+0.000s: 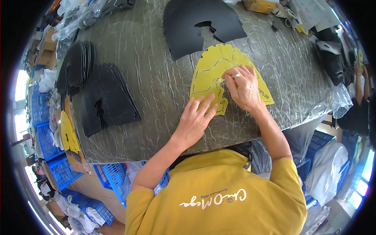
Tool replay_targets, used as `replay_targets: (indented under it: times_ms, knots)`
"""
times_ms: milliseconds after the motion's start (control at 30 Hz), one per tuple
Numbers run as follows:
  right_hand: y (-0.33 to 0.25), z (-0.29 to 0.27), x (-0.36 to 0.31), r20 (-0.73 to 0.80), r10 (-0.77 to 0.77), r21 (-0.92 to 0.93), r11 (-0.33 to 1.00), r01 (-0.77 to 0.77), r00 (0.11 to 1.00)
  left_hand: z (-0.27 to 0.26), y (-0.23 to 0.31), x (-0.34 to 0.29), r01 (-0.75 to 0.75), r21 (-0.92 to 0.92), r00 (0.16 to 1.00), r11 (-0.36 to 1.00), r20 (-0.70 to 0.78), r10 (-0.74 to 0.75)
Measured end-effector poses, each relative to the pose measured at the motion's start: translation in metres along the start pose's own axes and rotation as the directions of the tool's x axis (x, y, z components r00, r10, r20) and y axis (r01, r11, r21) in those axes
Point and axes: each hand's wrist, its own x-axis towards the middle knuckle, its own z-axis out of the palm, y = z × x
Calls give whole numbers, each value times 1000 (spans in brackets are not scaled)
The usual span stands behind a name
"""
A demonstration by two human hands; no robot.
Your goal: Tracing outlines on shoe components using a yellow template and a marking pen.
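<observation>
A yellow cut-out template (207, 70) with a notched edge lies flat on the grey, plastic-wrapped table (156, 86). My left hand (197, 115) presses down on the template's near edge, fingers spread and flat. My right hand (243, 86) rests on the template's middle, its fingers pinched around a thin silvery pen (236, 75) whose tip touches the template's inner cut line. A large black sheet (199, 23) with a cut-out hole lies just beyond the template, partly under its far edge.
Two stacks of black cut pieces (105, 98) (76, 66) sit at the table's left. More yellow templates (68, 135) lean at the left edge. Blue crates (113, 176) stand below the table. Another person's arm (358, 78) shows at the far right, near papers (309, 13).
</observation>
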Motion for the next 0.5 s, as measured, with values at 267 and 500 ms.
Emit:
replay_targets:
  times_ms: [267, 500]
  knots:
    - [-3, -4, -1, -28, -7, -117, 993, 3, 1000, 0, 0, -1, 5, 7, 1000, 1000, -1, -5]
    - [-5, -2, -5, -11, 9, -11, 1000, -9, 1000, 2, 2, -4, 20, 4, 1000, 1000, 10, -20]
